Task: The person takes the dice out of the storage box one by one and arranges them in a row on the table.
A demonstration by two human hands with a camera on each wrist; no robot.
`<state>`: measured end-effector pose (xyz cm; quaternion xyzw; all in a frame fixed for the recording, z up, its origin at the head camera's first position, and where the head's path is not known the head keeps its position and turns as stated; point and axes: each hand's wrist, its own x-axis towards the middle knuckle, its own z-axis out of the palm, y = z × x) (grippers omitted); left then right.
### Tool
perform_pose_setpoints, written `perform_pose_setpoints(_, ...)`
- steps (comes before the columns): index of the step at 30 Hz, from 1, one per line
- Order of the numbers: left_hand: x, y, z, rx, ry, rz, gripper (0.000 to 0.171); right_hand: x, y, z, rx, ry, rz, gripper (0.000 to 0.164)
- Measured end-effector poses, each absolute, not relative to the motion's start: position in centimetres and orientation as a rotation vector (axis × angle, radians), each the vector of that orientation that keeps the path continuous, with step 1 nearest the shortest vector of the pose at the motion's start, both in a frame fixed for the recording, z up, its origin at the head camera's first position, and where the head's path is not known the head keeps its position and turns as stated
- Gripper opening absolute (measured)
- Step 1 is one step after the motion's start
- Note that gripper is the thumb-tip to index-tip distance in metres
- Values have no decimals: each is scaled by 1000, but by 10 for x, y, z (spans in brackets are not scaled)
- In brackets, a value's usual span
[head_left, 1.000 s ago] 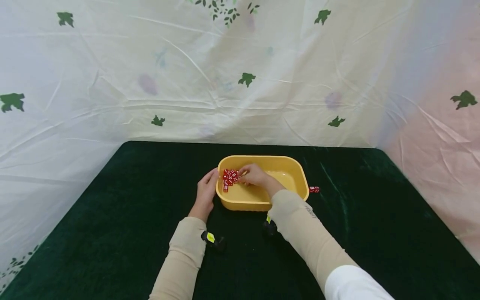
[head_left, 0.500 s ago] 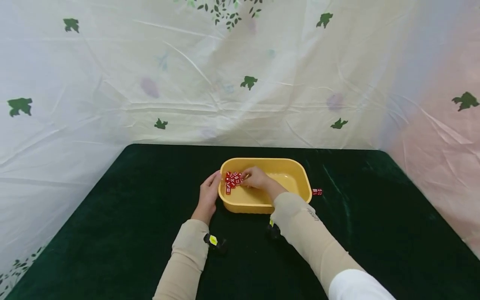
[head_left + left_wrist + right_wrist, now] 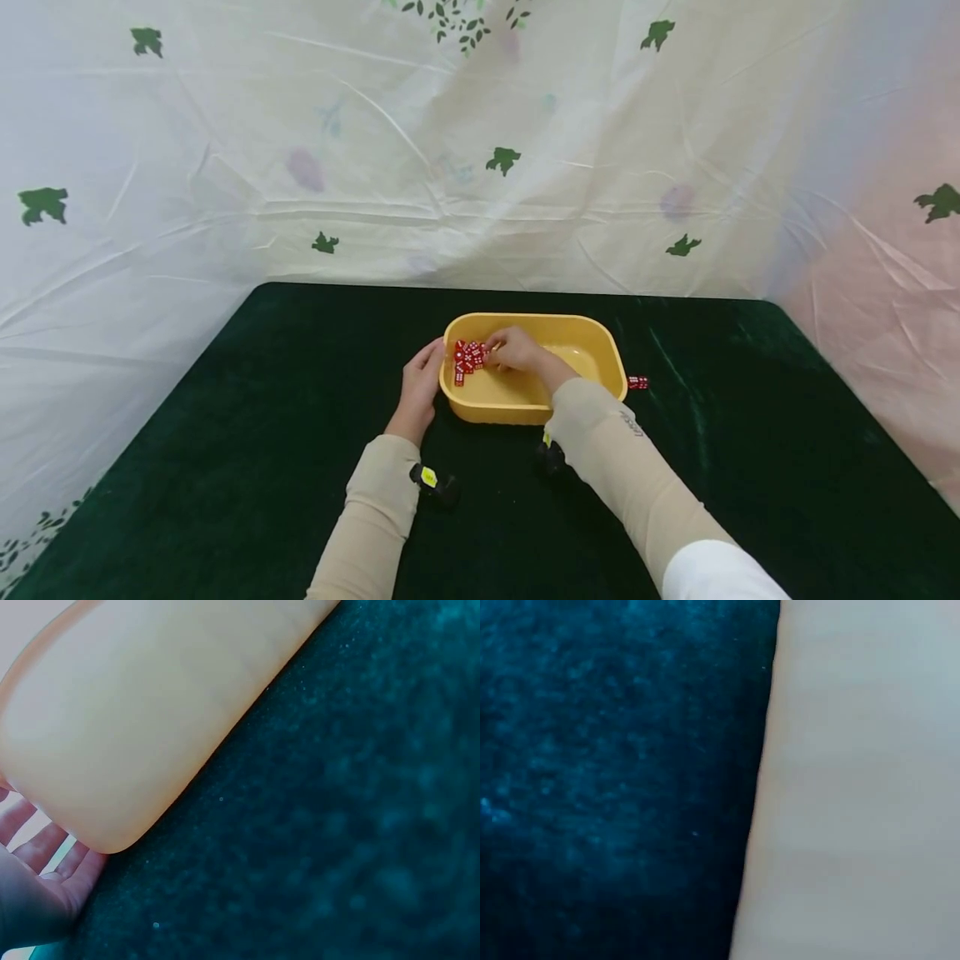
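Observation:
A yellow plastic basin (image 3: 501, 413) stands on the dark green cloth, with a cluster of red dice (image 3: 468, 357) with white pips at its left end. My left hand (image 3: 418, 387) rests against the outside of the basin's left end. In the left wrist view its fingers (image 3: 41, 844) lie fairly straight along the basin wall (image 3: 135, 742). My right hand (image 3: 517, 350) reaches inside, its fingers curled and pinching at a die on the right side of the cluster. That die is mostly hidden by the fingertips. The right wrist view shows only the basin's outer wall (image 3: 855, 787) and cloth.
More red dice (image 3: 637, 382) sit on the cloth just outside the basin's right end. A dark green cloth (image 3: 262, 467) covers the table. A pale curtain (image 3: 420, 167) with green leaf shapes hangs behind and at the sides.
The view has shifted slightly. My left hand stays at the basin's left end, and my right fingers make only small movements at the right side of the dice cluster.

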<state>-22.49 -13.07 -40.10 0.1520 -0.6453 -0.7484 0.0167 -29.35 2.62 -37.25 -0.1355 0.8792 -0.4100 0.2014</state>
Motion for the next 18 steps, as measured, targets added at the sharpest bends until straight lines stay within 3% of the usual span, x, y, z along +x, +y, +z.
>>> perform_pose_setpoints(18, -225, -131, -403, 409, -2003, -2329, 48, -293, 50, -331, -511, 2526, -1243, 16)
